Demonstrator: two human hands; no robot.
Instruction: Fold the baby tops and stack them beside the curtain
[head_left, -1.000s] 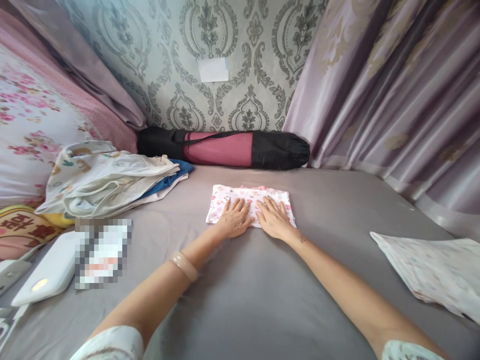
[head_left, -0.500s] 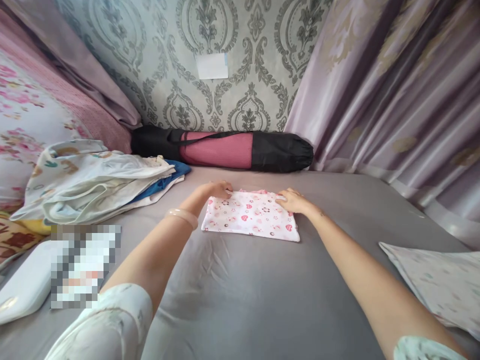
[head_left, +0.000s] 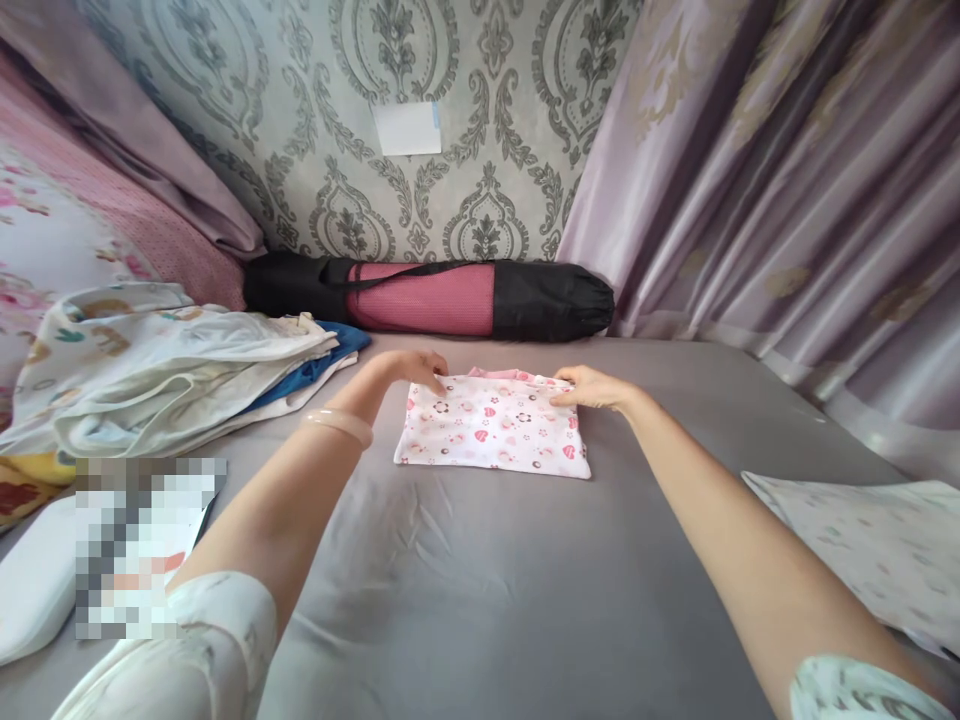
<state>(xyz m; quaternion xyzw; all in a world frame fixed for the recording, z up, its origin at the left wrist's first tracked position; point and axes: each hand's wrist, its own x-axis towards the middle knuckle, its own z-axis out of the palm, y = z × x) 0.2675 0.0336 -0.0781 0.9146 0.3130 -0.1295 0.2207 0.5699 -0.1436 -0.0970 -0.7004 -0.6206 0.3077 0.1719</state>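
A folded white garment (head_left: 491, 430) with pink hearts and flowers lies flat in front of me, a pink frilled edge showing along its far side. My left hand (head_left: 424, 370) pinches its far left corner, thumb on top and the other fingers behind the fold. At the far right corner, my right hand (head_left: 589, 387) grips the cloth the same way. The fingertips of both hands are partly hidden behind the fabric.
Grey bedding (head_left: 465, 590) lies beneath. Loose clothes (head_left: 187, 370) are heaped at the left, near a white device (head_left: 45, 570). A pink-and-black rolled mat bag (head_left: 420, 298) lies along the wall. Folded pale cloth (head_left: 862, 540) sits at the right.
Both hands went from lying flat on the garment to gripping its far corners. The garment came slightly nearer, and its near edge is now uncovered.
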